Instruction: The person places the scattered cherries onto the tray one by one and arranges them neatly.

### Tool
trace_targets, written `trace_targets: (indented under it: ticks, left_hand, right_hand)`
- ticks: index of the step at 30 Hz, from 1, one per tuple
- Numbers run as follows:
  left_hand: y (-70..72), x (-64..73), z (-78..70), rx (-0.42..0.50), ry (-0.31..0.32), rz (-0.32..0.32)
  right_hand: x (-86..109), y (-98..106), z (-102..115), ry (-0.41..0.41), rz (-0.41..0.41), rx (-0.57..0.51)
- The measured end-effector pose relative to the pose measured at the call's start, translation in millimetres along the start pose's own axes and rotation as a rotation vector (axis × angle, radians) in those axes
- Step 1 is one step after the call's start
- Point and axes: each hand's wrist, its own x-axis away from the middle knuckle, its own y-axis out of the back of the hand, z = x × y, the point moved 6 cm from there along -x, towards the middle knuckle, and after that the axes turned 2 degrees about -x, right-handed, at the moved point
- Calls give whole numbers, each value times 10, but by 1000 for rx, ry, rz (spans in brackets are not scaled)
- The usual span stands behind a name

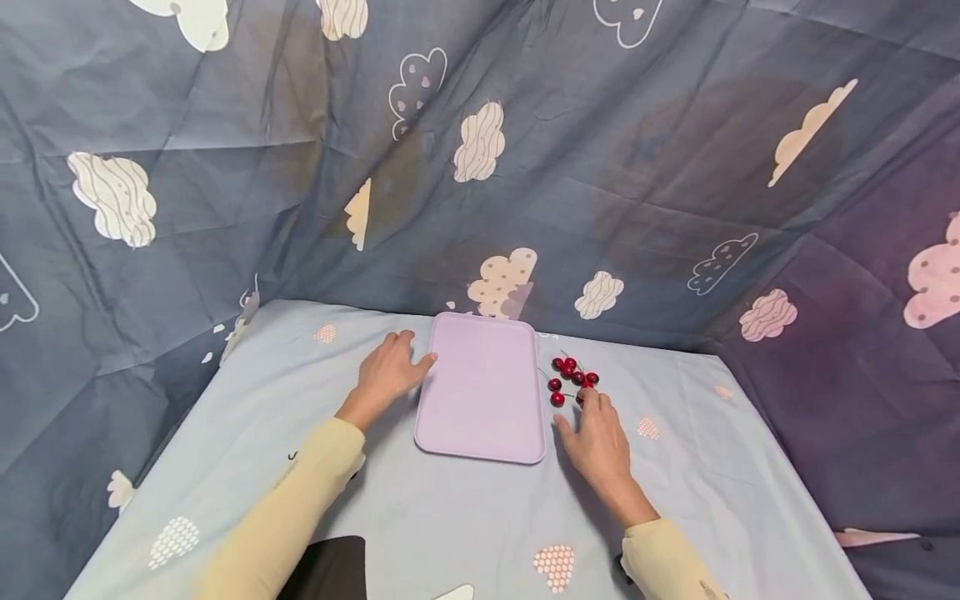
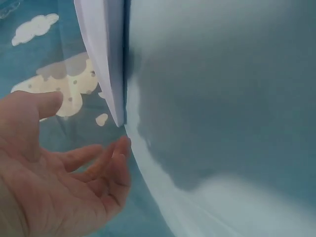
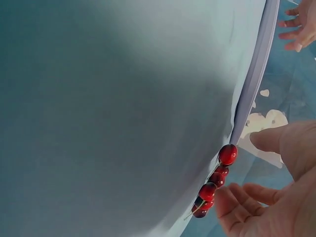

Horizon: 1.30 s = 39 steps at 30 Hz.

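Note:
A light purple rectangular tray (image 1: pixel 480 387) lies flat on the cloth-covered table with nothing on it. To its right is a loose cluster of dark red cherries (image 1: pixel 567 372), some with thin stems. My right hand (image 1: pixel 600 437) is at the near side of the cherries, thumb apart from the loosely bent fingers. In the right wrist view its fingertips are close beside the cherries (image 3: pixel 207 191); whether they touch is unclear. My left hand (image 1: pixel 388 367) hovers by the tray's left edge, thumb near the rim. The left wrist view shows its fingers (image 2: pixel 94 168) relaxed, holding nothing.
A pale blue cloth (image 1: pixel 442 525) with heart prints covers the table. Dark grey-blue fabric (image 1: pixel 570 183) with cloud prints hangs behind and at both sides. A dark object (image 1: pixel 330 571) shows at the near edge, beside the left sleeve.

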Motion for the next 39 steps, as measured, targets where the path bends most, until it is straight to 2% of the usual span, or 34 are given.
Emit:
trace_targets:
  ticks: [4, 10, 13, 16, 24, 32, 39]
  left_hand:
    - [-17, -166, 0, 15, 19, 5]
    - [-81, -389, -104, 50, -46, 25]
    - [-132, -483, -144, 42, -35, 46]
    - [-175, -552, -123, 39, -5, 53]
    - [-217, -622, -103, 54, 14, 57]
    - [-231, -625, -128, 27, 6, 11]
    - [-274, -639, -155, 22, 68, 57]
  right_hand:
    - [-74, -30, 39, 7, 4, -10]
    - [-161, -6, 33, 6, -33, 3]
    - [-201, -2, 11, 3, -41, 0]
    - [-239, -35, 13, 12, -28, -8]
    - [-280, -88, 24, 8, 2, -3]
    - [-308, -110, 7, 15, 20, -4]
    - [-361, -131, -15, 21, 28, 20]
